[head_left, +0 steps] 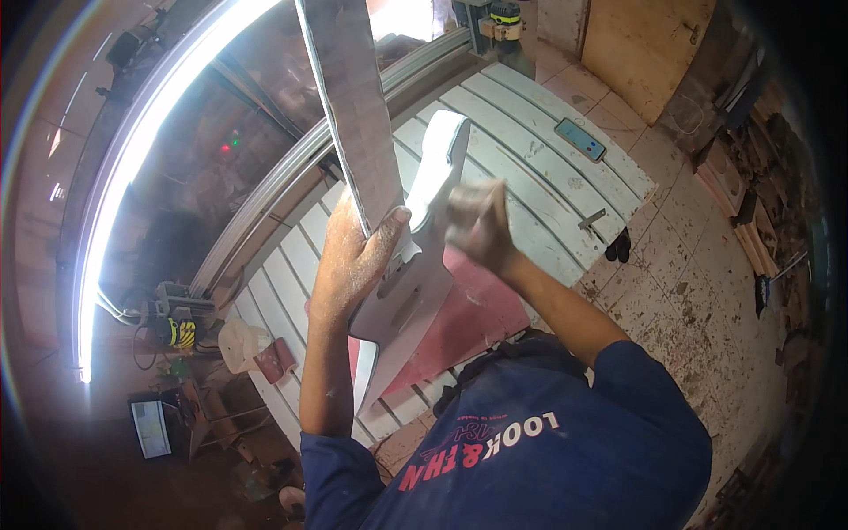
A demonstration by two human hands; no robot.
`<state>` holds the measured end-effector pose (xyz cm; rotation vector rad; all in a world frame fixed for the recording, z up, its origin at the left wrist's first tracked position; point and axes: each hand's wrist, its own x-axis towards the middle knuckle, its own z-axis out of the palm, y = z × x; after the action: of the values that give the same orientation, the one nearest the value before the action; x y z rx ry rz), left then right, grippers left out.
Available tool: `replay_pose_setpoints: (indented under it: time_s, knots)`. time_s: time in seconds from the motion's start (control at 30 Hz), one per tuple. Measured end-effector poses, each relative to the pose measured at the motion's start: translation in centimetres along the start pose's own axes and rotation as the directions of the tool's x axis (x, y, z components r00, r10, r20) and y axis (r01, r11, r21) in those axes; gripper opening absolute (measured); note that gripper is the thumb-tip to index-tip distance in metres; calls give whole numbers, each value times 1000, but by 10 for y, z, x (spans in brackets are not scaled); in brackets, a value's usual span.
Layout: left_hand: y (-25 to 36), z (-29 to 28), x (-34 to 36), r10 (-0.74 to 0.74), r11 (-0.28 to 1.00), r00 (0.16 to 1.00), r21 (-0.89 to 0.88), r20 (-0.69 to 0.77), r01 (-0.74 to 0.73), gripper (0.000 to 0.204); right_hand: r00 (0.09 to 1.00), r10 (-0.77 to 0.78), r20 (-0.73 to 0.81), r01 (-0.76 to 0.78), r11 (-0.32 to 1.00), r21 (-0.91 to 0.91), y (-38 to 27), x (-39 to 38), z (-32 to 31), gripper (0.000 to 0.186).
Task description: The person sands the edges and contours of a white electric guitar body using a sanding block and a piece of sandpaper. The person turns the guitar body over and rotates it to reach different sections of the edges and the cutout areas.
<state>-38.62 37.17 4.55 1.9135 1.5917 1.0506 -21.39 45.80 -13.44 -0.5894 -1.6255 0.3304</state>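
A pale, painted piece (415, 300) with curved cut-out edges stands tilted in front of me. A long straight board (358, 106) rises from it toward the top, and a rounded white lobe (439, 150) sticks up beside the board. My left hand (353, 252), dusted with white powder, is wrapped round the lower end of the board with the thumb across its face. Close to the lobe's right side is my right hand (481, 225), bent and smeared by motion; whether it holds anything is hidden. A red sheet (490, 305) lies under the piece.
The white slatted table (530, 177) bears a phone (580, 140), a small metal square (592, 218) and a red roll (276, 360). A metal rail (283, 181) runs along its far left side. Wood offcuts (760, 238) are piled at right; debris litters the tiled floor (680, 300).
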Motion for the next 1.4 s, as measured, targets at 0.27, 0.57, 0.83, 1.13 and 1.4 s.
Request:
replay_pose_setpoints:
  time_s: [0.27,0.57,0.83,1.13,1.4]
  knots:
    - [3,3,-3,33,999,999,43,-4,-32,41,987,15,-157,-15,1000,-1,-17,9,17,62]
    - [5,4,-5,-27,999,1000,-36,1,27,39,976,98,-194,-114,991,-74,-20,4,17,65]
    - [1,4,-3,-93,994,996,-63,0,93,44,977,185,-103,-196,974,-111,-38,17,8,57]
    - [4,9,1,-14,1000,1000,27,-19,14,42,982,137,132,-79,925,-372,-51,39,-28,47]
    - [7,4,-3,-9,1000,1000,-7,-29,9,43,978,55,201,2,962,-273,-47,46,-27,47]
